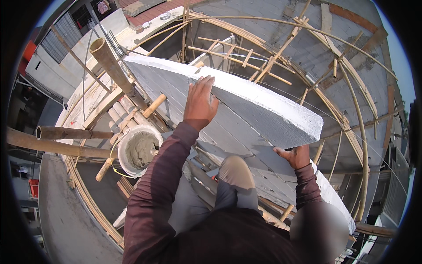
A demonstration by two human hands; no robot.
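Observation:
A long light concrete block point(259, 112), white on its top and shaded grey on its near face, is held between my hands at the top of a block wall point(160, 90). My left hand point(201, 103) lies against the near face, its fingers hooked over the top edge. At the right end, my right hand point(295, 156) grips the lower corner, thumb on the near side; its other fingers are partly hidden by the block. Left of my left forearm is a bucket point(125, 152) of grey mortar point(141, 149), with a yellow handle.
Bamboo poles point(105, 57) rise and cross at the left, close to the bucket. Beyond the wall, more bamboo scaffolding point(246, 57) stands before a grey block wall point(263, 24). A thin string point(323, 108) runs past the block's right end. My knee point(236, 176) is against the near side.

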